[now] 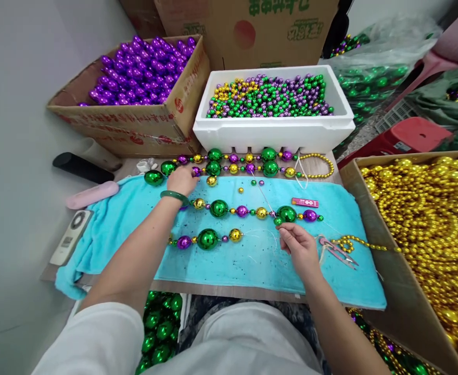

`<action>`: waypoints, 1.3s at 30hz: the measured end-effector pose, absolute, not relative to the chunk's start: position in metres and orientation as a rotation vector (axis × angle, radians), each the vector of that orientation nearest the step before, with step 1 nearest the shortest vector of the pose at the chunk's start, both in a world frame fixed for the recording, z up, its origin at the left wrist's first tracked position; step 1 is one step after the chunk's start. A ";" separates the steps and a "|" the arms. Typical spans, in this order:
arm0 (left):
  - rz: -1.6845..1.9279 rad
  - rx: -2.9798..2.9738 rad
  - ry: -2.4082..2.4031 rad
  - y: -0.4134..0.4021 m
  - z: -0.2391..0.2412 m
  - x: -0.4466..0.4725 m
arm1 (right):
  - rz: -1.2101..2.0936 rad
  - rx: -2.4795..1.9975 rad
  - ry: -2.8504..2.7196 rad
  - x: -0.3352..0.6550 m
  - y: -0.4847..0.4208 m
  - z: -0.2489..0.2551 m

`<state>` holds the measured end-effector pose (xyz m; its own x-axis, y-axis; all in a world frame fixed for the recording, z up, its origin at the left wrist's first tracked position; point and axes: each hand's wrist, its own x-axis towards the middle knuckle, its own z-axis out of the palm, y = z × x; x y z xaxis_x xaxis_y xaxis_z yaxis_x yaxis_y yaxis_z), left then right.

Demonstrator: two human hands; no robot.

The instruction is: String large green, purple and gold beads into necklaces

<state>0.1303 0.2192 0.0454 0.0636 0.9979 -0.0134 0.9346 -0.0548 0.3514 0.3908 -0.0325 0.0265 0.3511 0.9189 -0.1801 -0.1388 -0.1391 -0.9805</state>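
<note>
My left hand (182, 180), a green bangle at its wrist, reaches over the left end of the strung beads. Its fingers are curled beside a purple bead (196, 171); what lies between the fingertips is hidden. My right hand (297, 245) pinches the lower end of a thin beading needle (263, 194) slanting up to the left. A small green bead (278, 221) is at its fingertips. Clear thread (258, 233) runs from the lowest bead strand (207, 239) toward this hand. Above it lies another strand (218, 208), with loose small beads (241, 190) beyond.
Bead boxes stand around: purple in a carton (115, 122), mixed in a white foam box (271, 133), gold in a carton (393, 276). On the blue towel (229, 271) lie pink thread snips (338, 252) and a pink packet (304, 202). Finished-looking strands (268, 154) lie behind.
</note>
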 end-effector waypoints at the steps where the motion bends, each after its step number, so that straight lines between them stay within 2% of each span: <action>1: 0.295 2.053 1.965 0.223 0.041 0.126 | 1.090 -1.396 -0.767 0.391 -0.032 0.026; 8: 0.336 1.808 1.855 0.215 0.044 0.126 | 1.098 -1.383 -0.810 0.388 -0.031 0.024; 11: 0.592 1.621 1.540 0.191 0.053 0.138 | 1.100 -1.393 -0.849 0.385 -0.033 0.025; 14: 0.895 1.150 1.068 0.159 0.062 0.152 | 1.115 -1.401 -0.887 0.381 -0.035 0.027; 19: 0.945 0.785 0.839 0.123 0.071 0.172 | 1.144 -1.401 -0.951 0.372 -0.037 0.026; 33: 1.010 0.809 0.837 0.109 0.070 0.187 | 1.162 -1.444 -0.963 0.371 -0.043 0.017; 39: 1.218 1.054 0.790 0.092 0.064 0.200 | 1.159 -1.457 -0.962 0.369 -0.040 0.019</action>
